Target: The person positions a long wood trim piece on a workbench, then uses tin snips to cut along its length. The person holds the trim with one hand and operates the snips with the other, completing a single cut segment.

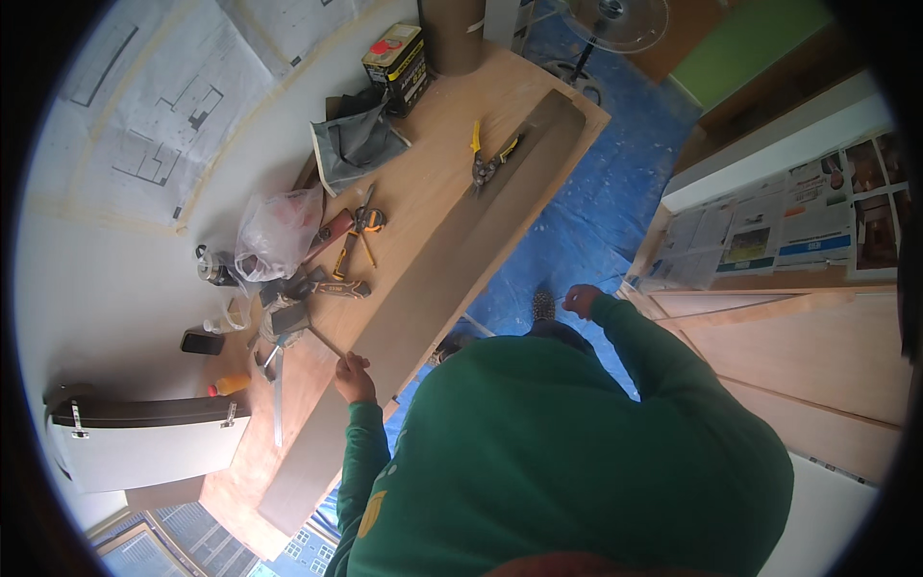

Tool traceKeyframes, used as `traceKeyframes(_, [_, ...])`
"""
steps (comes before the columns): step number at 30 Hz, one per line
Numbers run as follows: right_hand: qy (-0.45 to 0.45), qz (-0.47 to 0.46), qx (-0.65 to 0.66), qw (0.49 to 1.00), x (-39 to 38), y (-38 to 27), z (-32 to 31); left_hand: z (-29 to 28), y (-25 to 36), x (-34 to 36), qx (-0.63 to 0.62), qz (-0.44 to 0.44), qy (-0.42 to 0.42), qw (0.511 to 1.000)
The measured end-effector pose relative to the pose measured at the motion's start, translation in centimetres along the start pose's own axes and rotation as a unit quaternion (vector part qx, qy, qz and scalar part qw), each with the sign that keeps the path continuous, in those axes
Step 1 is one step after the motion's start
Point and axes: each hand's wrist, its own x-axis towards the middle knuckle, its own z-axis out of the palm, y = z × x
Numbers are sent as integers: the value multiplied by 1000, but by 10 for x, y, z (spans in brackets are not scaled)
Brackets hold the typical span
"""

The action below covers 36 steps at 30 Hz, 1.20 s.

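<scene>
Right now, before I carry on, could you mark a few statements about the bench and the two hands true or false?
1. The yellow-handled snips lie at least partly on the grey-brown strip. True.
2. The right hand rests on the bench. False: the right hand is off the bench.
3. The left hand is at the end of a thin stick. True, though the grip itself is unclear.
4. The orange bottle has a blue cap. False: its cap is red.
</scene>
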Motion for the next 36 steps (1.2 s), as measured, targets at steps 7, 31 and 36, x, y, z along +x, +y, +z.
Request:
traceKeyframes(7, [-31,82,79,993,-2,147,-40,118,52,-76,93,37,-56,993])
traceKeyframes(31, [64,-58,-156,984,49,286,-162,341,205,4,246,64,-357,899])
traceKeyframes(36, [191,104,303,928,67,282,-220,359,266,72,263,118,-331,899])
